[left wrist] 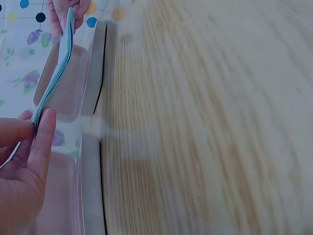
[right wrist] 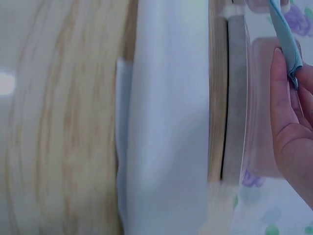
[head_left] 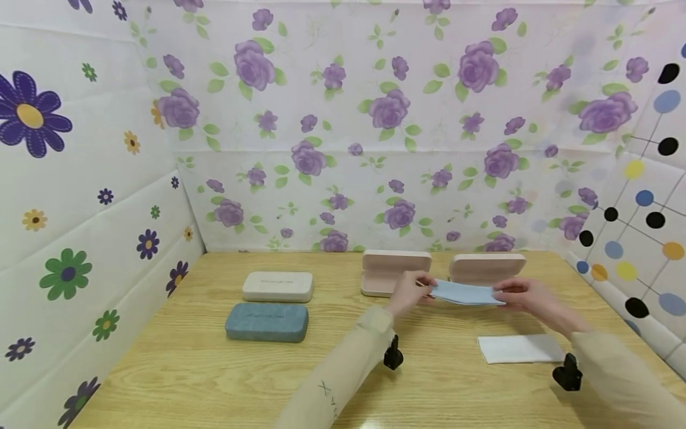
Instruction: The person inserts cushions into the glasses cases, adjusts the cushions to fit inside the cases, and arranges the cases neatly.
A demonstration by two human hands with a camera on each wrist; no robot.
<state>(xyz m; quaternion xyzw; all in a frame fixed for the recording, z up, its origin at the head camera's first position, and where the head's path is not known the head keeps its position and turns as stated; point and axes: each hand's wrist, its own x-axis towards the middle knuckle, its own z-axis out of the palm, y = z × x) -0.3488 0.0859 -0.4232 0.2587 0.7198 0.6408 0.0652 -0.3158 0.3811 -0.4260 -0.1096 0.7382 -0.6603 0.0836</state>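
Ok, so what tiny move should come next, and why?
Perhaps ease the blue cloth gently toward the open case on the right. The cloth looks folded into a strip, the left grip and right grip pinch its two ends, and that case's lid stands up behind it, so it seems a likely spot.

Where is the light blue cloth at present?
In the head view, the light blue cloth is right of centre, held between the left hand and right hand, in front of the rightmost open case.
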